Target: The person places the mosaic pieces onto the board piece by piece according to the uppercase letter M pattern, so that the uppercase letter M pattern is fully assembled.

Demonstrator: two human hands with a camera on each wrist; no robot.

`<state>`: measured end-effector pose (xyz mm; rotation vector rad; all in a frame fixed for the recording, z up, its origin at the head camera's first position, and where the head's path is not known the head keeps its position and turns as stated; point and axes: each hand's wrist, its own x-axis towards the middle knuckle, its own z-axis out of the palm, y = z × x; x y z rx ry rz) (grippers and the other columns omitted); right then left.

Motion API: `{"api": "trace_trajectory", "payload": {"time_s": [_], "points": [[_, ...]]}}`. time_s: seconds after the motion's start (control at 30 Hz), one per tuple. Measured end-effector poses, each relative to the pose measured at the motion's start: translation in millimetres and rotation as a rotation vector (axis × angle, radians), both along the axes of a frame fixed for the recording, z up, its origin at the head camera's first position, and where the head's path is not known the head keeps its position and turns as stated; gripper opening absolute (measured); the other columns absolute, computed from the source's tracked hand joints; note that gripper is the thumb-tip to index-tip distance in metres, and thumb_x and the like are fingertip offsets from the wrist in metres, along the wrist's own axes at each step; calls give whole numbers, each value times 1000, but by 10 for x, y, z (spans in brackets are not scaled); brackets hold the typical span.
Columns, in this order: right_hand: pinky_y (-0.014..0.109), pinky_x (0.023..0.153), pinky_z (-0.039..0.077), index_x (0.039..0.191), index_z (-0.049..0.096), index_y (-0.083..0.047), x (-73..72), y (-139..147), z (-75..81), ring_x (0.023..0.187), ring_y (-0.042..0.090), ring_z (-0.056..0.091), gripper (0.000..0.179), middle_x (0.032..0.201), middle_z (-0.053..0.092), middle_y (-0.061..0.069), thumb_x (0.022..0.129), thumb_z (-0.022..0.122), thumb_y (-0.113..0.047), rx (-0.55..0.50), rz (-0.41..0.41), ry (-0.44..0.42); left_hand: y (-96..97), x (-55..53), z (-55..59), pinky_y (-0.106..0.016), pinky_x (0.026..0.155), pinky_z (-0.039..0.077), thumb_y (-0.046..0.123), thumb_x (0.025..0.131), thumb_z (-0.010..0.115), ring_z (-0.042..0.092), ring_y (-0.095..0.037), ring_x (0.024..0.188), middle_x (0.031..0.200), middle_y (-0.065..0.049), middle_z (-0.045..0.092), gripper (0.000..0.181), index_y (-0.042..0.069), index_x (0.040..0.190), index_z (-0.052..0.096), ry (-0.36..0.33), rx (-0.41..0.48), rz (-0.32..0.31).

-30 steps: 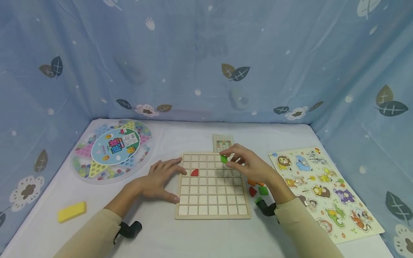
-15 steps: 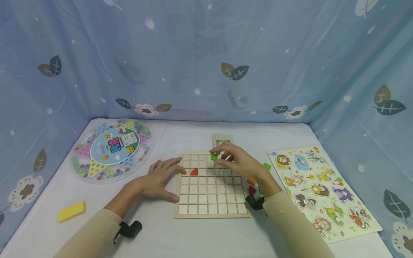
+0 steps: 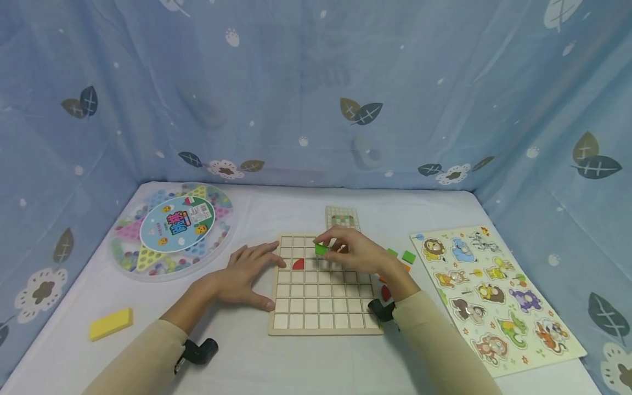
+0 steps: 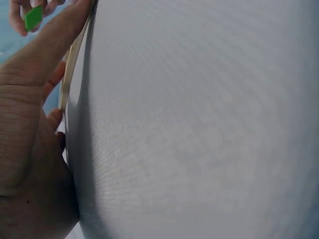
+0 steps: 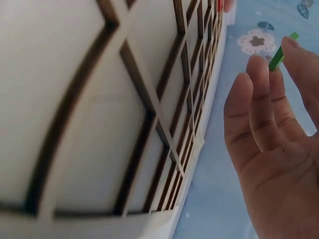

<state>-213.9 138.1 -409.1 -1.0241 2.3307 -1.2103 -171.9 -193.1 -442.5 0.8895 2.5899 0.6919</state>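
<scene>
A wooden grid board [image 3: 326, 332] lies on the white table, with a red quarter-circle tile [image 3: 298, 264] in one cell near its upper left. My right hand [image 3: 357, 251] pinches a green square tile [image 3: 321, 249] between thumb and finger over the upper middle of the board. In the right wrist view that green tile [image 5: 283, 52] shows edge-on, above the grid. My left hand [image 3: 247, 274] rests along the board's left edge, its fingers spread and the thumb and fingertips at the frame. The left wrist view shows the thumb [image 4: 45, 45] against the board's rim.
Loose green tiles [image 3: 408, 257], orange ones and a red tile [image 3: 385, 293] lie right of the board, partly behind the right wrist. A pattern card [image 3: 342, 215] lies behind it. An animal puzzle [image 3: 498, 296] is at right; a round marble game [image 3: 173, 230] and yellow block [image 3: 111, 324] at left.
My right hand has moved left across the board's upper part with the green tile, uncovering loose green tiles at the right. My left hand has stayed in place.
</scene>
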Motion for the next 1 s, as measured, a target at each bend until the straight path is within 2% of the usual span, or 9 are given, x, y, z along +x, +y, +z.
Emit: {"api": "trace_trajectory", "payload": {"time_s": [0.2, 0.43, 0.73, 1.0], "points": [[35, 91, 57, 139, 60, -9, 7, -77, -26, 97, 17, 66, 38, 120, 59, 5, 101, 66, -12, 39, 2, 0, -6, -3, -18, -70, 118, 4, 69, 73, 81, 12, -43, 155, 172, -8, 12, 82, 35, 140, 47, -5, 6, 8], [35, 92, 57, 138, 61, -7, 9, -139, -35, 101, 20, 67, 37, 119, 59, 7, 101, 66, -10, 58, 22, 4, -8, -10, -6, -71, 117, 3, 67, 73, 83, 12, -45, 154, 172, -10, 13, 83, 33, 140, 48, -7, 25, 4], [32, 92, 56, 134, 65, -13, -21, -208, -14, 106, 20, 67, 35, 125, 64, 2, 100, 68, -14, 178, 35, 36, -8, -23, 13, -70, 118, 2, 69, 73, 81, 10, -43, 155, 172, -7, 11, 84, 35, 141, 46, -20, 9, 14], [31, 90, 55, 131, 67, -16, -43, -256, -16, 101, 17, 66, 32, 118, 64, -1, 99, 70, -15, 246, 25, 38, 0, -15, -4, -71, 117, 4, 66, 74, 82, 12, -45, 154, 172, -10, 12, 83, 33, 141, 47, -12, 15, 7]]}}
